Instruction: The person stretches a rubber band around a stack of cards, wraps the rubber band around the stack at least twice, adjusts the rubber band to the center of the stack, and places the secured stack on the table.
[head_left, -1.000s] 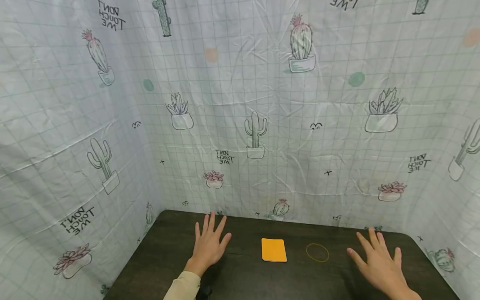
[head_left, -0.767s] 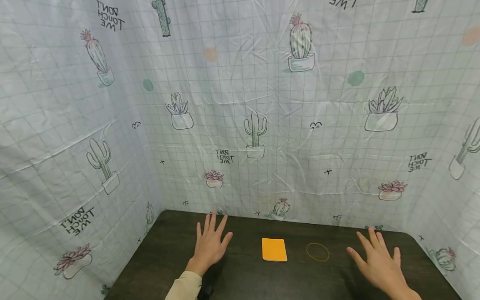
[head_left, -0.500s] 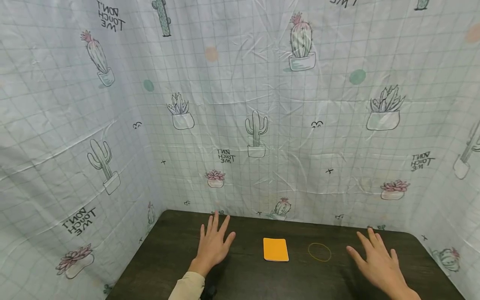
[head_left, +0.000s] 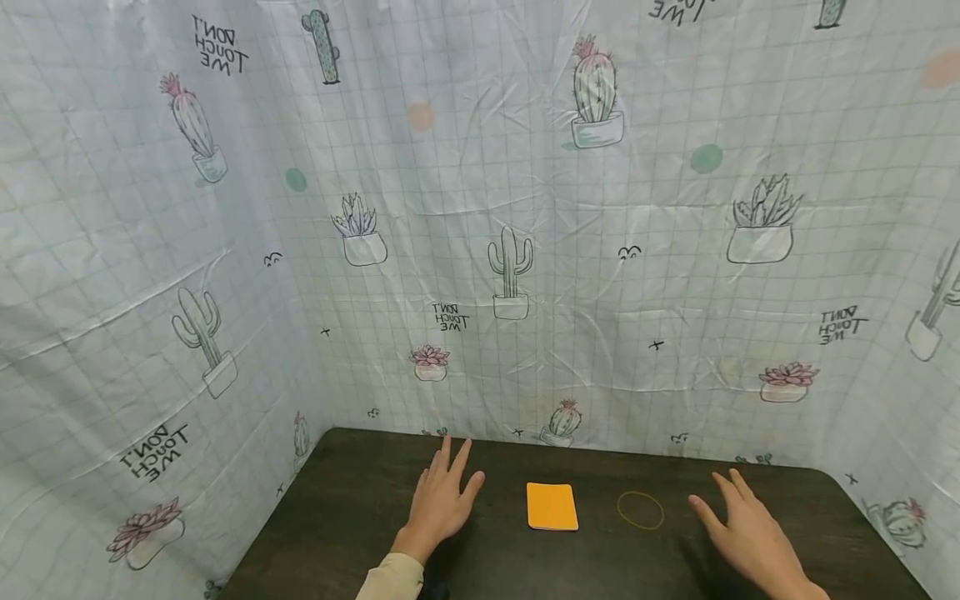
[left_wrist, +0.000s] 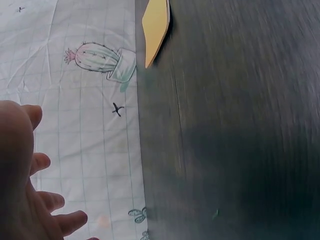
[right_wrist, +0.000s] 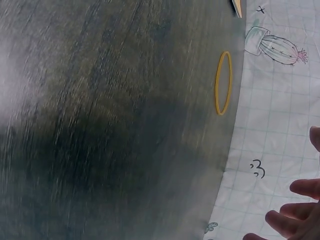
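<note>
A flat orange rectangle with rounded corners and a thin pale edge, like a small notebook (head_left: 552,507), lies on the dark table; its exact kind is unclear. Just right of it is a thin yellow rubber band (right_wrist: 217,90), spread in a loop. My left hand (head_left: 441,507) hovers left of the notebook, fingers extended and thumb apart, holding nothing. To the right of the band, my right hand (head_left: 756,535) is also held above the table, its fingers extended and holding nothing. Neither hand touches either thing. In the left wrist view the notebook (left_wrist: 156,29) shows at the top.
The dark wooden table (head_left: 495,567) has rounded far corners. A pale grid cloth (head_left: 420,275) printed with cacti hangs behind it and along both sides. A light sleeve (head_left: 393,577) covers the left forearm.
My left hand has moved right, closer to the notebook. The right hand has turned slightly inward, with its fingers drawn closer together. The notebook and rubber band stay put on the table.
</note>
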